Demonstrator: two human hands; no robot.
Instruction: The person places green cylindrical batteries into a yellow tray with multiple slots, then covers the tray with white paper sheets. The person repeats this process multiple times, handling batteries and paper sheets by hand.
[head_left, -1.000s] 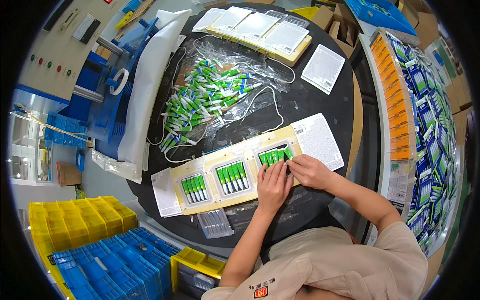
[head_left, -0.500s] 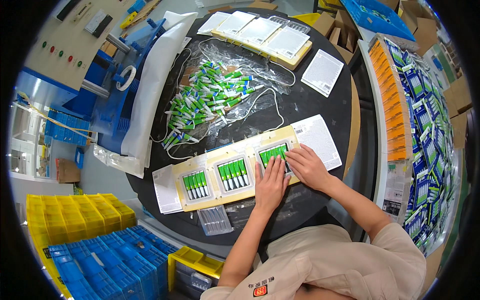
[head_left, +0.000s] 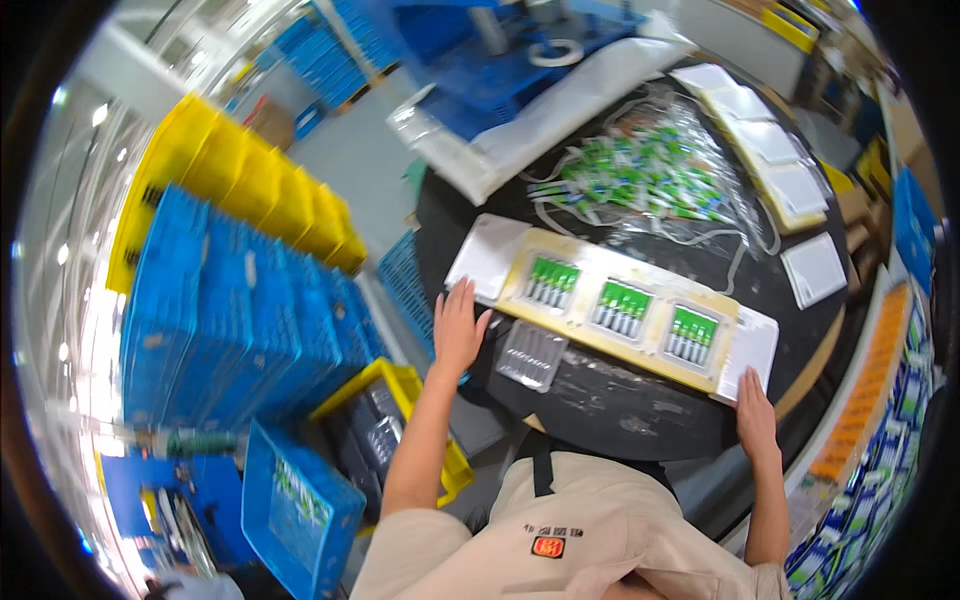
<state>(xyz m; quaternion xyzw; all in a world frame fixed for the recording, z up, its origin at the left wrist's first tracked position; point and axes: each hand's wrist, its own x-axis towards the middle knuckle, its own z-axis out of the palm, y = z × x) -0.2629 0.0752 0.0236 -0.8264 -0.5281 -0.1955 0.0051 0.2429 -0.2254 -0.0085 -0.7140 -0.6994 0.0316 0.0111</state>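
Observation:
A long cream-yellow tray (head_left: 590, 329) lies on the round black table, with three windows holding rows of small green-and-white tubes (head_left: 622, 307) in clear blisters. At its left end is a stack of white cards (head_left: 487, 262); my left hand (head_left: 460, 328) is at the lower edge of these, fingers spread and thumb apart. My right hand (head_left: 755, 415) is at the lower edge of the white cards (head_left: 750, 347) by the tray's right end, fingers stretched out. Neither hand visibly holds anything. An unfilled clear blister (head_left: 531, 355) lies just below the tray.
A heap of tubes (head_left: 650, 175) on plastic film lies at the far side, with white cords around it. A second tray with cards (head_left: 765, 140) stands beyond, near a loose white card (head_left: 814, 270). Blue crates (head_left: 215, 310) and yellow crates (head_left: 240, 180) stack at left; a blue machine (head_left: 450, 70) stands behind.
The view has swung left. Both hands have left the tray's right window and moved apart, the left to the cards at the left end, the right to those at the right end.

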